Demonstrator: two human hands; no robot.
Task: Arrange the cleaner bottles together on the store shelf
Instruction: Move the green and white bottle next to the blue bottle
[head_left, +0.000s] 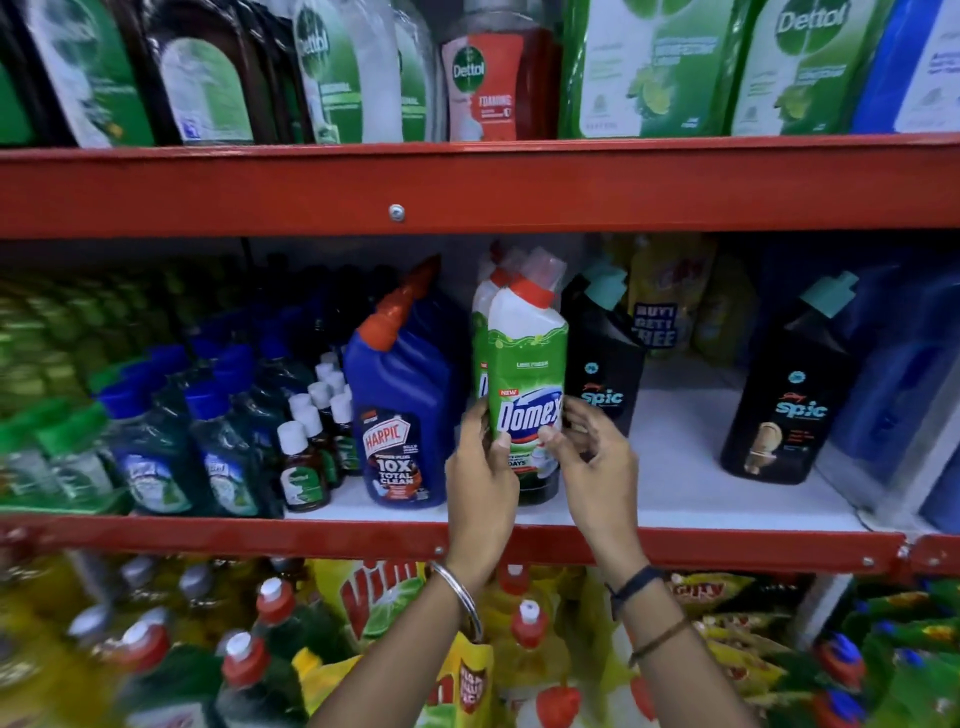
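Note:
A green and white Domex bottle with a red cap stands at the front of the middle shelf. My left hand grips its lower left side and my right hand holds its right side with thumb and fingertips. A second Domex bottle stands right behind it. A blue Harpic bottle stands just to the left. One black Spic bottle stands close on the right, another Spic bottle further right with bare white shelf between them.
Small green and brown bottles crowd the shelf's left part. Blue packs fill the far right. The red shelf rail runs along the front, another red rail above. Dettol bottles stand above, dishwash bottles and pouches below.

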